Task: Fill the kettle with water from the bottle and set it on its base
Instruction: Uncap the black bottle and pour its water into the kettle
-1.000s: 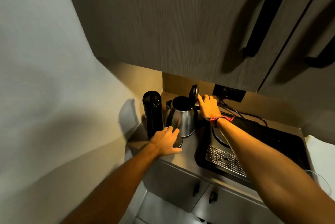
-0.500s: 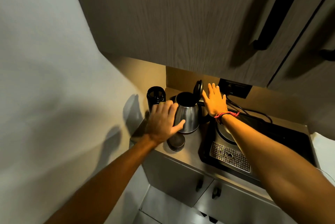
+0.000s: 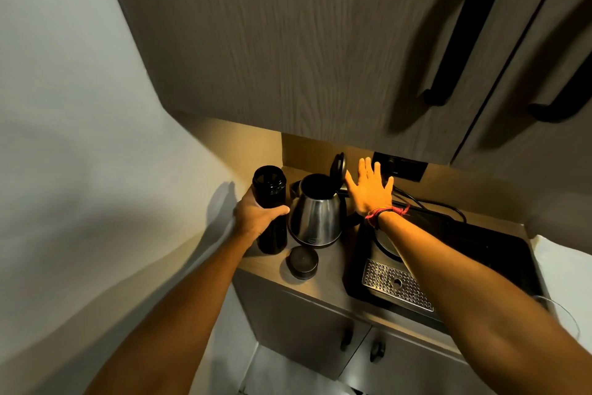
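Observation:
A steel kettle (image 3: 315, 218) stands on the counter with its black lid (image 3: 339, 166) flipped up and its mouth showing. To its left stands a tall black bottle (image 3: 269, 183), uncapped and upright. My left hand (image 3: 256, 218) is wrapped around the bottle's middle. The bottle's black cap (image 3: 302, 261) lies on the counter in front of the kettle. My right hand (image 3: 370, 188) is spread flat with its fingers apart just right of the raised lid, holding nothing. The round kettle base (image 3: 382, 242) sits on the black tray, partly hidden by my right forearm.
A black tray (image 3: 480, 253) with a perforated metal drip grate (image 3: 394, 282) fills the counter's right side. Cables run to a wall socket (image 3: 405, 167) behind. A wood wall cabinet (image 3: 304, 42) hangs low overhead. A white wall closes the left side.
My left hand left the cap on the counter, rose past the kettle and closed around the bottle. My right hand lifted off the kettle's handle area and spread open beside the lid.

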A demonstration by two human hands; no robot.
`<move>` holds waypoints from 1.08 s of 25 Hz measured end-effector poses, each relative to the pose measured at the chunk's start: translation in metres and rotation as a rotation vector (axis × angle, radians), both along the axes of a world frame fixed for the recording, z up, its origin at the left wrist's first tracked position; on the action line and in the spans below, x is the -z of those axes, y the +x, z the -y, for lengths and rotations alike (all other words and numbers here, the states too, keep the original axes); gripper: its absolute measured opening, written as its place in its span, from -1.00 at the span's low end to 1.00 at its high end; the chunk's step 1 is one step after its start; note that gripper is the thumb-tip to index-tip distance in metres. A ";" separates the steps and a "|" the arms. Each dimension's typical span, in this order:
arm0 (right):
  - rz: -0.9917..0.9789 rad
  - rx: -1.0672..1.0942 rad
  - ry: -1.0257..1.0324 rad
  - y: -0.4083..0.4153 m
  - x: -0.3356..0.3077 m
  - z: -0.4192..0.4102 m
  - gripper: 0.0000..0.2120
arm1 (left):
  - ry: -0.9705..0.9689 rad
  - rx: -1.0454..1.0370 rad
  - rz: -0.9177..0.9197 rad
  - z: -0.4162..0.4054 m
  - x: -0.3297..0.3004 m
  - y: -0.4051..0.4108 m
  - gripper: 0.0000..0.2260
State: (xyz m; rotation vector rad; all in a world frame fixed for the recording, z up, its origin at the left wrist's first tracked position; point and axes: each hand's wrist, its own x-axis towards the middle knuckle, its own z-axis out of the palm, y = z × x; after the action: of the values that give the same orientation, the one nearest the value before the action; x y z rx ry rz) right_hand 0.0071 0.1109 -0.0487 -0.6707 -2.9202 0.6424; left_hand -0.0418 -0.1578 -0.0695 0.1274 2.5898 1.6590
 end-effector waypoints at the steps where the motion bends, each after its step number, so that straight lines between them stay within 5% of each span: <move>1: 0.004 0.008 0.000 0.000 0.000 0.001 -0.28 | -0.054 0.005 -0.050 -0.003 -0.002 0.003 -0.30; 10: -0.051 0.012 0.012 0.001 0.000 0.001 -0.21 | -0.772 0.150 -0.301 -0.004 -0.012 0.005 -0.31; 27: -0.094 0.008 -0.018 0.004 0.004 0.001 -0.20 | -1.097 0.208 -0.361 -0.024 -0.055 -0.018 -0.34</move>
State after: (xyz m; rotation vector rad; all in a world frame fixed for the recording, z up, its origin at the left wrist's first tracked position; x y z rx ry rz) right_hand 0.0115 0.1096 -0.0530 -0.6351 -2.8273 0.6807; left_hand -0.0593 -0.1334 -0.0149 0.6212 3.1667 0.0106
